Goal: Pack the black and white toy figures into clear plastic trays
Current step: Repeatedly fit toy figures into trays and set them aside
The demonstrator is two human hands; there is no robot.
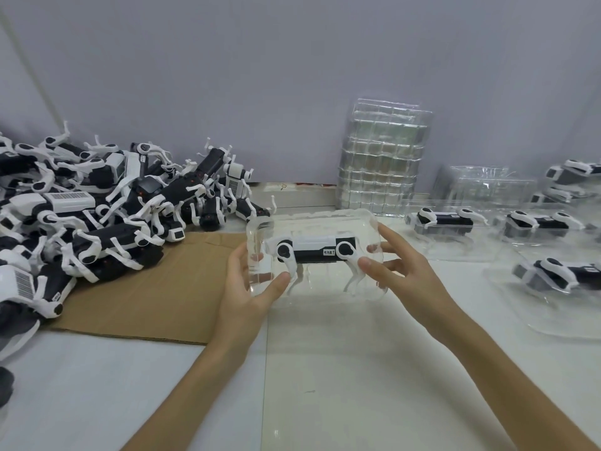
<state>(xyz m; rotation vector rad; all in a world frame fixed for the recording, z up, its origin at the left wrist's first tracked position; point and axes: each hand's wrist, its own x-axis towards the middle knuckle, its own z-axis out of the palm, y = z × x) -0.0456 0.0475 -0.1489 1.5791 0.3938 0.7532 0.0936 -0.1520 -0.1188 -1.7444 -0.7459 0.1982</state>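
Toy figure (313, 250) sat in clear tray (325, 219), held over white table (357, 369); left hand (242, 288) gripped tray's left end, right hand (400, 271) pinched right end, thumb on figure's leg

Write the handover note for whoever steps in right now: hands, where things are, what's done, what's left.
Left hand grips the left end of a clear tray, which is held up. Right hand pinches its right end.
One toy figure sits in that tray.
Done: several packed trays lie on the right.
Left: set this one down, then work through the pile of loose figures on the left, partly on the cardboard. The stack of empty trays stands at the back wall.
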